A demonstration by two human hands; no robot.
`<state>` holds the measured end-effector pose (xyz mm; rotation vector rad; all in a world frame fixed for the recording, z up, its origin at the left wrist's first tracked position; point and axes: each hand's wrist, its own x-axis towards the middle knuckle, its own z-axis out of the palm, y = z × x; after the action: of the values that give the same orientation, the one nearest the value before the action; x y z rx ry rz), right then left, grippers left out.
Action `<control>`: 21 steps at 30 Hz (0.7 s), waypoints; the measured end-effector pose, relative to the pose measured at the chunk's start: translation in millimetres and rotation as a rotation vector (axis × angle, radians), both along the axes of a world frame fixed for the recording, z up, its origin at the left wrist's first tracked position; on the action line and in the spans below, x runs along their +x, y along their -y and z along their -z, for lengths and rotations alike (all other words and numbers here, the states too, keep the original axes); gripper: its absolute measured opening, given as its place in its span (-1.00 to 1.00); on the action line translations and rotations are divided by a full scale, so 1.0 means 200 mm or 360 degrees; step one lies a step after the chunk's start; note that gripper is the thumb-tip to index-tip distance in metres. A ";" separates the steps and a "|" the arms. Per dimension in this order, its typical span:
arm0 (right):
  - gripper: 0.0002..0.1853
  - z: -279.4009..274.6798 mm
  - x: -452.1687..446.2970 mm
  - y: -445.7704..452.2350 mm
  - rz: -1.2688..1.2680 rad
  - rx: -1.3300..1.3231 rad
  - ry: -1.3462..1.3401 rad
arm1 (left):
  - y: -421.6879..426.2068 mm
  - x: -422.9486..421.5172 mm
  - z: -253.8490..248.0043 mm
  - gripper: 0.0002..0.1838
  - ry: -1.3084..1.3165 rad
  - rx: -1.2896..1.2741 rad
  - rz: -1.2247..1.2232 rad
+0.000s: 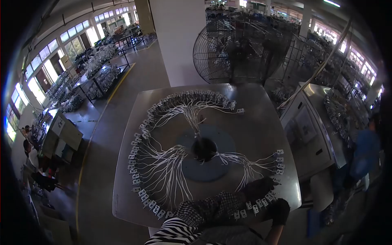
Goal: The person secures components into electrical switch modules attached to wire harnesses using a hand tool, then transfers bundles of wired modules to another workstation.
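Note:
My left hand (259, 188), in a dark glove, stretches across the near right of the table under a checkered sleeve (204, 209). Its fingertips are closed at a small white connector (276, 181) on the right side of the ring. My right hand (279, 211), also dark-gloved, is curled by the near right table edge; what its fingers hold, if anything, is hidden. Between and beside the hands lie several white connectors (256, 208). Their white wires (241, 158) run in from a dark round hub (204, 149) at the table's middle.
More connectors (134, 167) line the left and far sides of the metal table (126, 192). A blue-grey disc (204, 173) lies under the hub. Beyond stand a large caged fan (241, 51) and a white pillar (179, 45). A metal cabinet (304, 126) and a person in blue (364, 153) are at right.

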<state>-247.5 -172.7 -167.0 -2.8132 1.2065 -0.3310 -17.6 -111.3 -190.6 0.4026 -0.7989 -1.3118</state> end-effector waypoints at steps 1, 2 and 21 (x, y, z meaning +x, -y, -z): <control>-0.80 0.02 -0.01 0.00 -0.0030 -0.0044 0.0111 | 0.01 -0.01 0.01 -0.64 -0.0005 0.0001 0.0004; -0.80 0.04 -0.03 0.01 -0.0026 -0.0038 0.0107 | 0.01 -0.02 0.03 -0.64 -0.0358 0.0176 0.0148; -0.85 -0.15 0.02 -0.03 0.0258 0.1613 0.1689 | -0.08 0.01 -0.15 -0.72 0.0353 0.0297 -0.0333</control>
<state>-243.8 -165.7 -137.6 -1.3304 0.8984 -0.7856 -16.6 -95.8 -159.8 0.7710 -0.7966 -1.1612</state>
